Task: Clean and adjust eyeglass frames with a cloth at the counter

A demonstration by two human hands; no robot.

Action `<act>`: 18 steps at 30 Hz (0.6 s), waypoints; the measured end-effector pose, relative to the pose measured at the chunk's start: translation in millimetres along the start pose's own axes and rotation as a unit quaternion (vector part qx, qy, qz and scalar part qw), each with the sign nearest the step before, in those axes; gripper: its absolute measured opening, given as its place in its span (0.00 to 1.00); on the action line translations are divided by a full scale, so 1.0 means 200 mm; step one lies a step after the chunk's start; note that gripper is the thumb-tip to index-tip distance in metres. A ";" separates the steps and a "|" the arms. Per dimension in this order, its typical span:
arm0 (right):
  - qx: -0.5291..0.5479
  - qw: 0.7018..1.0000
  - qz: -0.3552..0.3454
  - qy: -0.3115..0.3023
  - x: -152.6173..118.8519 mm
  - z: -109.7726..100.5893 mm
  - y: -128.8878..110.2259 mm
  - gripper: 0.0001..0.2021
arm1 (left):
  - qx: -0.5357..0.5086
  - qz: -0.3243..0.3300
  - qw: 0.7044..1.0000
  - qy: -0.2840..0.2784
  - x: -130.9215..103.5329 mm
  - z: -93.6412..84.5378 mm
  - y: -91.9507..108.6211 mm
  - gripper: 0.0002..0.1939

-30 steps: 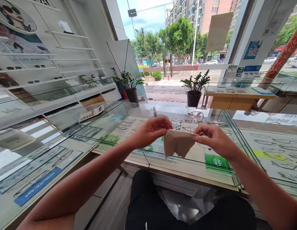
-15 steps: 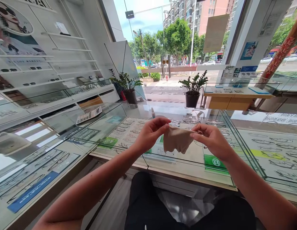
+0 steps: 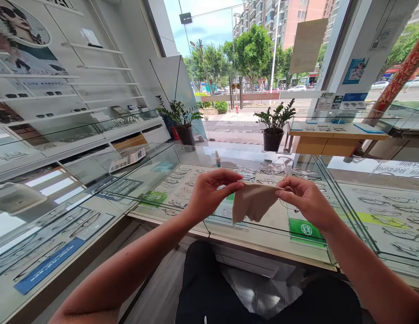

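Note:
A beige lens cloth (image 3: pixel 254 202) hangs stretched between my two hands above the glass display counter (image 3: pixel 243 234). My left hand (image 3: pixel 211 191) is closed, pinching the cloth's upper left corner between thumb and fingers. At the opposite end, my right hand (image 3: pixel 302 198) is closed on the upper right corner. Thin curved lines, like the temple of wire eyeglasses (image 3: pixel 286 163), show beside my right fingers; I cannot tell whether that hand also grips them. A small spray bottle (image 3: pixel 218 159) stands on the counter beyond my left hand.
Eyeglass frames (image 3: pixel 177 177) lie in rows under the glass, with a green card (image 3: pixel 305 230) near the front edge. Another case (image 3: pixel 381 207) adjoins on the right. Potted plants (image 3: pixel 272 139) stand beyond the counter, and a blue strip (image 3: pixel 49 265) lies in the left case.
Both hands and the cloth have shifted slightly right and down in view. The cloth hangs a little flatter and wider, still held at both ends.

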State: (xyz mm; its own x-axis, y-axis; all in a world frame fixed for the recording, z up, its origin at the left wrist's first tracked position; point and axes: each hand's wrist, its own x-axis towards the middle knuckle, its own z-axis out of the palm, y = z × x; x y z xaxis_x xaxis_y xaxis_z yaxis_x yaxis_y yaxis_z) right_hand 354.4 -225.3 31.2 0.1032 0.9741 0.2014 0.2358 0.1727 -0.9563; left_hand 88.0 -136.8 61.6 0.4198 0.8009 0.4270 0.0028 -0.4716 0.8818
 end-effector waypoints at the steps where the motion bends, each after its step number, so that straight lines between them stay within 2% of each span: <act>1: -0.005 1.000 -0.007 -0.003 0.00 0.00 0.00 0.15 | -0.003 -0.009 1.000 -0.007 0.01 0.00 0.00 0.18; 4: -0.019 0.999 -0.031 -0.004 0.00 0.00 0.00 0.14 | -0.014 -0.027 0.999 -0.033 0.03 -0.01 0.00 0.19; 9: -0.044 0.998 -0.040 -0.016 0.01 0.01 0.02 0.13 | -0.001 -0.013 0.999 -0.049 0.05 0.01 0.03 0.17; 13: -0.045 0.998 -0.050 -0.015 0.01 0.03 0.00 0.12 | 0.065 0.018 0.997 -0.034 0.05 0.05 0.07 0.11; 18: -0.028 0.998 -0.055 -0.002 0.02 0.12 -0.05 0.15 | 0.147 0.066 0.985 -0.058 0.05 0.10 0.13 0.08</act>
State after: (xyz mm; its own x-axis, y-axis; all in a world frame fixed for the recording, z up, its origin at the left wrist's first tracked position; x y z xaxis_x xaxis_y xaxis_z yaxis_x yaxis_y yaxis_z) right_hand 329.4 -219.4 37.3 0.0701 0.9501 0.3041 0.2987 0.2708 -0.9151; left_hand 109.7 -148.3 84.7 0.5342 0.6863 0.4935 0.1976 -0.6690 0.7165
